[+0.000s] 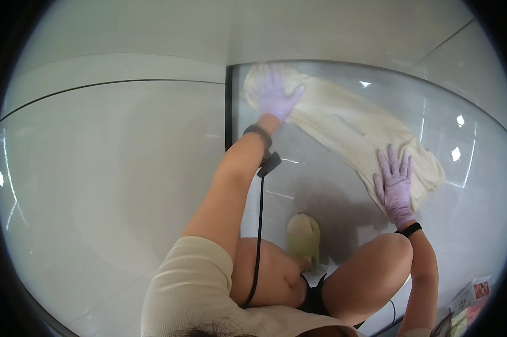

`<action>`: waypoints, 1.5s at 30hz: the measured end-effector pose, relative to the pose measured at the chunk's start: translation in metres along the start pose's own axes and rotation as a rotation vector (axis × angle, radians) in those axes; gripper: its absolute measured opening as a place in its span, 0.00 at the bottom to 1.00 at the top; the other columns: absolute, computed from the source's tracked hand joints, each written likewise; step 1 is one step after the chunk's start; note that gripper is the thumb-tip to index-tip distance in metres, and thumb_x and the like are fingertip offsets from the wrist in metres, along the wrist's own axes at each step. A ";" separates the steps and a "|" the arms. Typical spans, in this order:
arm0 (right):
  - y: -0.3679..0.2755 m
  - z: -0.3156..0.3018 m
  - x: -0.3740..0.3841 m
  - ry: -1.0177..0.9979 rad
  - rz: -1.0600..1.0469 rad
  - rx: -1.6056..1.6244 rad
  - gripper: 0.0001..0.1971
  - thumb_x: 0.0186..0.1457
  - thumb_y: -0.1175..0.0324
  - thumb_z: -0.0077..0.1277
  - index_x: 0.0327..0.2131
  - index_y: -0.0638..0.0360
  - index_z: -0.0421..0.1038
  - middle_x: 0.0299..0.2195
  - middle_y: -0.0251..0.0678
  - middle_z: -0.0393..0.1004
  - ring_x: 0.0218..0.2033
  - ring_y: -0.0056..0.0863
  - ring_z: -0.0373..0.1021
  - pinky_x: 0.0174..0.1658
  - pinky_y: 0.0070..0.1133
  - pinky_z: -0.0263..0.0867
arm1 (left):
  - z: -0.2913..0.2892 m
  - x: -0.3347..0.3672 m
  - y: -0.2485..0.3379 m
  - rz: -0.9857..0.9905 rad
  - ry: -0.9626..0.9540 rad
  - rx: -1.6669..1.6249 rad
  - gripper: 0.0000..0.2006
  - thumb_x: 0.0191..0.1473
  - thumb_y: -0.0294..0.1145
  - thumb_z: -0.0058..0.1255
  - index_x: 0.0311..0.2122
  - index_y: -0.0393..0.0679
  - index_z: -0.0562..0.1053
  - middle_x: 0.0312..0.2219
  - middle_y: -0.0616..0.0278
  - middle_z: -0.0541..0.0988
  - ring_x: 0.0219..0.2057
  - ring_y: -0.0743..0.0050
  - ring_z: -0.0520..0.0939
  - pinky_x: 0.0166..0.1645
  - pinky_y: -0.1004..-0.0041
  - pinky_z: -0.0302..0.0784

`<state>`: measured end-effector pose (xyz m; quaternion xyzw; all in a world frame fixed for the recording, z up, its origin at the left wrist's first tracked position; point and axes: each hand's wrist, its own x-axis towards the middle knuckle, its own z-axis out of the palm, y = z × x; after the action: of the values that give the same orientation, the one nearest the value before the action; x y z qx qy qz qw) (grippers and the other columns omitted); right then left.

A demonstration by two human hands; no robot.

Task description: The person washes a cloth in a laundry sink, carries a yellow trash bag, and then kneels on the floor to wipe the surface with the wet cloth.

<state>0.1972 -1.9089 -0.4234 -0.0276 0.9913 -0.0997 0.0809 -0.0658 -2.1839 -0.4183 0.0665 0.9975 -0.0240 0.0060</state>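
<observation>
A long cream cloth (pixel 343 115) lies spread on the glossy grey floor, slanting from the far middle toward the right. On its far left end my left hand (pixel 274 95) presses down, in a thin lilac glove, fingers spread and slightly blurred. My right hand (pixel 396 182), gloved the same way, rests flat on the cloth's nearer right end with its fingers apart. Folds bunch up around the right hand. Neither hand grips the fabric; both push it against the tiles from above.
A dark upright edge (pixel 229 106) stands just left of my left hand, beside a pale smooth panel (pixel 124 168). A light wall meets the floor at the far side. My slippered foot (pixel 303 233) is near the middle. Printed boxes (pixel 471 295) sit at lower right. A black cable (pixel 259 236) hangs by my left arm.
</observation>
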 end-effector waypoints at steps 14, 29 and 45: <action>0.009 -0.001 0.006 -0.075 -0.297 0.033 0.37 0.53 0.51 0.46 0.63 0.51 0.47 0.64 0.42 0.43 0.65 0.51 0.36 0.66 0.41 0.30 | 0.036 -0.211 -0.041 -0.416 -0.297 -0.022 0.49 0.50 0.68 0.37 0.66 0.47 0.35 0.65 0.51 0.34 0.65 0.37 0.35 0.61 0.36 0.33; -0.016 -0.001 -0.020 -0.169 -0.203 -0.077 0.40 0.49 0.48 0.49 0.63 0.51 0.46 0.64 0.42 0.43 0.65 0.48 0.38 0.66 0.38 0.34 | 0.018 -0.028 0.057 0.518 0.101 -0.161 0.28 0.53 0.42 0.43 0.58 0.44 0.59 0.52 0.57 0.63 0.49 0.54 0.67 0.53 0.56 0.63; -0.029 0.000 -0.070 -0.331 -0.237 -0.032 0.43 0.47 0.51 0.52 0.64 0.52 0.44 0.65 0.42 0.41 0.66 0.48 0.37 0.66 0.37 0.33 | 0.005 -0.081 0.050 0.362 -0.200 -0.138 0.24 0.54 0.25 0.38 0.57 0.38 0.59 0.50 0.50 0.66 0.47 0.51 0.71 0.50 0.63 0.71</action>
<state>0.2671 -1.9325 -0.4064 -0.1613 0.9558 -0.0867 0.2300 0.0210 -2.1451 -0.4247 0.2412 0.9630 0.0391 0.1135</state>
